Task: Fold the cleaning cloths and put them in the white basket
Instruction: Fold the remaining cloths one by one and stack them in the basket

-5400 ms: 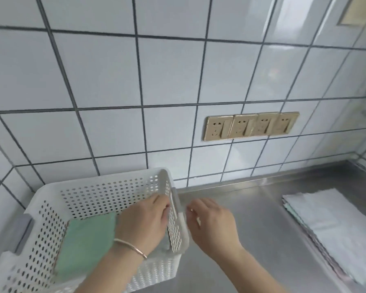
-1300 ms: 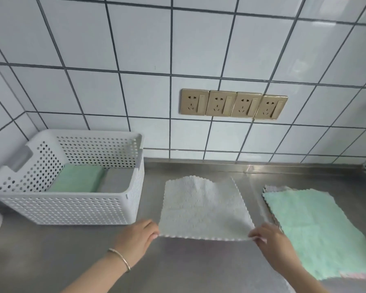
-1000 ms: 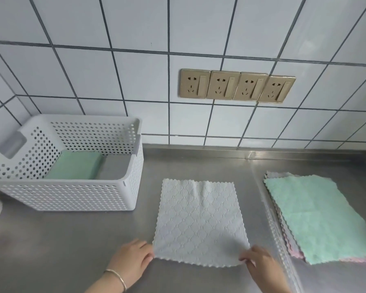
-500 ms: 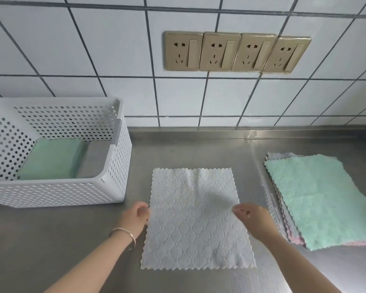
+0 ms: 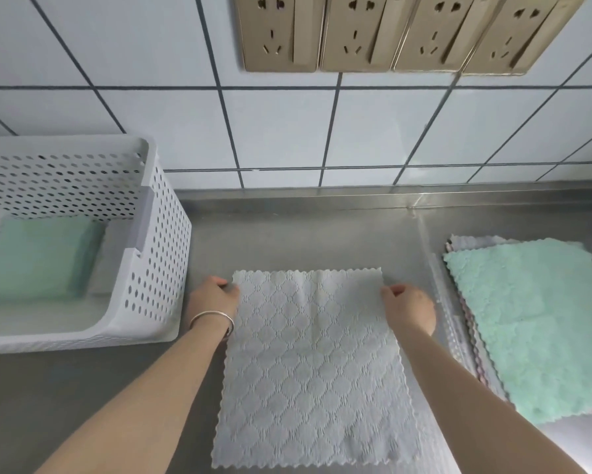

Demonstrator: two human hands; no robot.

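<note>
A: Where is the cloth?

B: The grey cloth lies flat on the metal counter, right between the two hands. Its far corners are at the fingertips.

A: What do the hands do?

B: The left hand pinches the far left corner of the grey cloth. The right hand pinches the far right corner, with its fingers curled on the edge. (There is a thin bracelet on the left wrist.)

A: And the basket?

B: The white basket stands on the counter just beside the left hand, on its outer side. It has lots of little holes. Inside it lies a folded green cloth, and next to that something grey, which I cannot make out well.

A: Are there more cloths?

B: Yes. A stack of cloths sits near the right hand, on its outer side. The top one is green and fluffy, and pink and grey edges peek out under it.

A: What is past the hands?

B: A white tiled wall with four gold sockets in a row.
</note>
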